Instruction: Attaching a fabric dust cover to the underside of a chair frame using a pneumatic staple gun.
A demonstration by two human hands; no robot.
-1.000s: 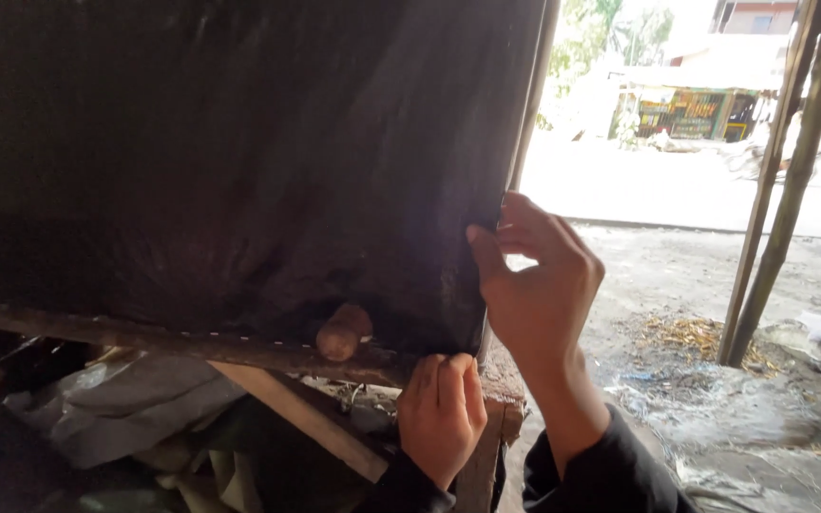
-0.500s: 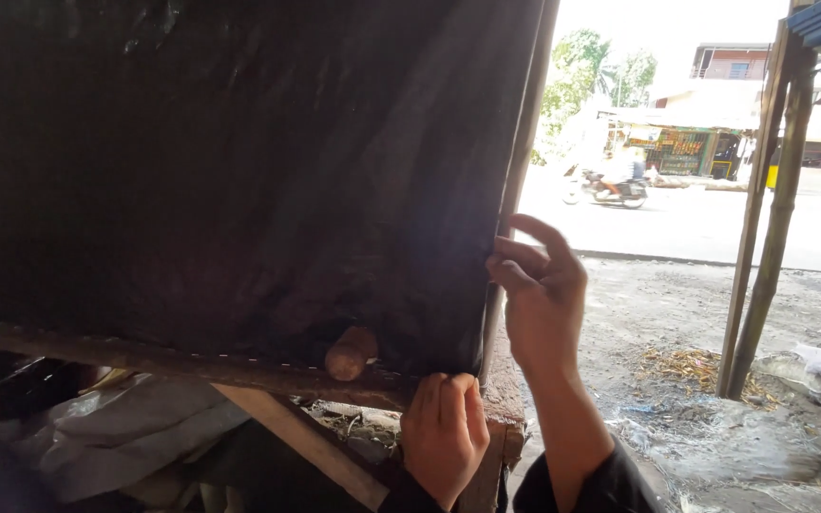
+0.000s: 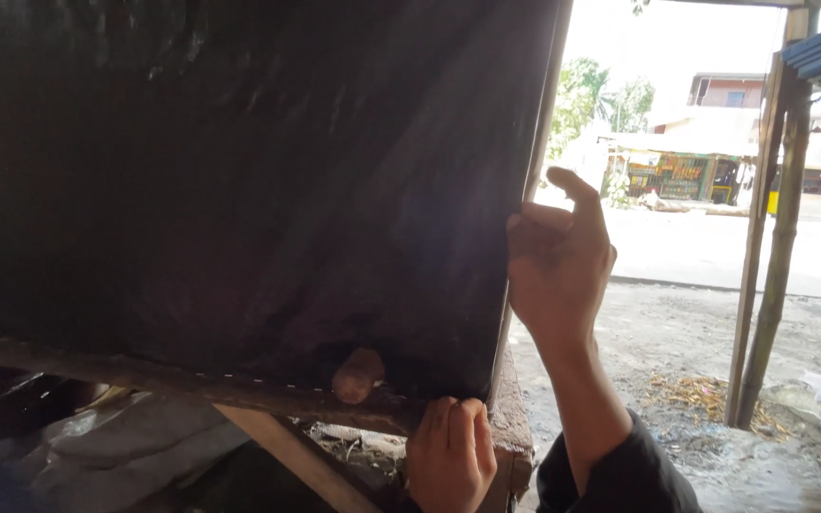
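Dark fabric sheet hangs over wooden frame; right hand fingers pinch its side edge; left hand fingers grip frame corner; step: pulling cloth taut; next needs firm, even tension.

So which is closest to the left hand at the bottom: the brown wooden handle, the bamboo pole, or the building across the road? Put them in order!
From the left hand:
1. Brown wooden handle, just up and to its left.
2. Bamboo pole, off to the right.
3. Building, far across the road.
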